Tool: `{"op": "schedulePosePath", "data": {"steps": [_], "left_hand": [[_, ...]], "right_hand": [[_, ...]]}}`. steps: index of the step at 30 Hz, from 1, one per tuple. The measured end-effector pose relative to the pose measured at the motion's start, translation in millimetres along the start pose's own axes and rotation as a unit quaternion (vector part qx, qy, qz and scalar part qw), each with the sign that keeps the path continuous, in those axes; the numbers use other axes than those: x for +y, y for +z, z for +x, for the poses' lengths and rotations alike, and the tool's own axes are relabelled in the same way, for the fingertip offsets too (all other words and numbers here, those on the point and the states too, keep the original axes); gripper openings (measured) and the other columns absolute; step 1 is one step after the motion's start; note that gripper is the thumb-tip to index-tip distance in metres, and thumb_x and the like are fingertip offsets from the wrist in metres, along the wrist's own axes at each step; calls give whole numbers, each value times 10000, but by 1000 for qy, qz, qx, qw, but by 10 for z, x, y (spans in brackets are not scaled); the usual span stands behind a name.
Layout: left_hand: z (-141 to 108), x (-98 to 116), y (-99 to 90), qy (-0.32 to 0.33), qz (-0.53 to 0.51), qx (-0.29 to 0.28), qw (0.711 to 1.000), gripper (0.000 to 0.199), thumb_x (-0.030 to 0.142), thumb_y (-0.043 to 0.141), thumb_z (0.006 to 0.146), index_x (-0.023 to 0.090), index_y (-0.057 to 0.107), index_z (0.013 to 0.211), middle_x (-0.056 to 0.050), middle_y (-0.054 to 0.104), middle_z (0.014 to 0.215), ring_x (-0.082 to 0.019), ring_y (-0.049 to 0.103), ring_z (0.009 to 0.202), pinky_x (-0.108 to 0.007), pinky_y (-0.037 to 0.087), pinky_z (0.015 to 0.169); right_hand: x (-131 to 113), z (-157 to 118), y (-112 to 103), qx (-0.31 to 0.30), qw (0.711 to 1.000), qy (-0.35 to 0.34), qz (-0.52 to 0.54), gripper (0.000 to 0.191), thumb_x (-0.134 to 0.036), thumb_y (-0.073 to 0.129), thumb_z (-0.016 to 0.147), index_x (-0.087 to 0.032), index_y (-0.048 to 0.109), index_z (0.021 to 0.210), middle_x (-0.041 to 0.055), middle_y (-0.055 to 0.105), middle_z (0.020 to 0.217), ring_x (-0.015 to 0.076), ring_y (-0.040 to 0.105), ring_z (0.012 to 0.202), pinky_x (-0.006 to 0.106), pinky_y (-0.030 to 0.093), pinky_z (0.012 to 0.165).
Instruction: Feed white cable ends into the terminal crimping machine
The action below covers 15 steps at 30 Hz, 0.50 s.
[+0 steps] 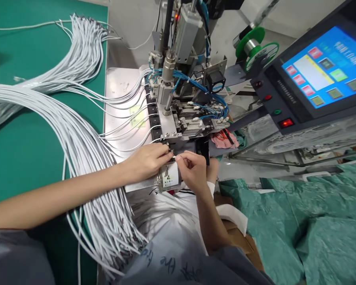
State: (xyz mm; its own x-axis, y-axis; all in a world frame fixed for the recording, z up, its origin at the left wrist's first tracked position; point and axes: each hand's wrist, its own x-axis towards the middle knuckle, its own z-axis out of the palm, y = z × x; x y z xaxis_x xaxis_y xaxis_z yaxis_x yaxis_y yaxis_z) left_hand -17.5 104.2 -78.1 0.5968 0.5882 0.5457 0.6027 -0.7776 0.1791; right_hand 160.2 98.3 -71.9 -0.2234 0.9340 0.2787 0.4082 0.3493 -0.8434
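Grey shirt (163, 269) nearest. Right hand (192, 168) pinches a white cable end (174, 157) between both hands, probably for fine control; left hand (146, 160) curls against the machine (167, 123), grip unclear. Cable bundle (96, 206) passes beneath left forearm (62, 198), presumably within reach.

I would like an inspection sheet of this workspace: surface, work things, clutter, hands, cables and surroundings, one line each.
Surface: green table, with a metal plate beside it.
Work things: machine with black holders; labelled box.
Clutter: pink cloth at the machine's right side.
Hands: left hand and right hand close together near a small white piece; grip unclear.
Cables: far white bundle, near white bundle; blue tubes on the machine.
Surroundings: lit screen, green spool, green sheeting.
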Motion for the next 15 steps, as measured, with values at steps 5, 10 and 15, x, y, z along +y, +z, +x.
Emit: {"op": "schedulePosePath", "data": {"steps": [5,10,15], "left_hand": [[1,39,24,-98,-171,-23,980,223,204,435,919,136,646,901,-32,518,708,-116,493,647,-214,391,567],[17,32,37,-108,-213,-112,965,262,229,399,936,134,619,1044,-52,520,785,-126,525,689,-224,439,621],[46,-32,27,-134,-64,-241,959,307,122,381,877,121,560,1127,-80,522,905,-116,527,615,-235,452,564]], "right_hand": [[29,2,85,68,997,-11,39,342,-228,513,831,-183,433,502,-44,278,509,87,294,479,269,229,483],[189,-13,163,80,995,30,45,279,-274,513,844,-176,558,586,-28,378,538,98,356,499,264,279,493],[489,42,128,17,985,131,108,223,-314,492,848,-172,649,777,26,616,761,147,554,717,262,415,647]]}}
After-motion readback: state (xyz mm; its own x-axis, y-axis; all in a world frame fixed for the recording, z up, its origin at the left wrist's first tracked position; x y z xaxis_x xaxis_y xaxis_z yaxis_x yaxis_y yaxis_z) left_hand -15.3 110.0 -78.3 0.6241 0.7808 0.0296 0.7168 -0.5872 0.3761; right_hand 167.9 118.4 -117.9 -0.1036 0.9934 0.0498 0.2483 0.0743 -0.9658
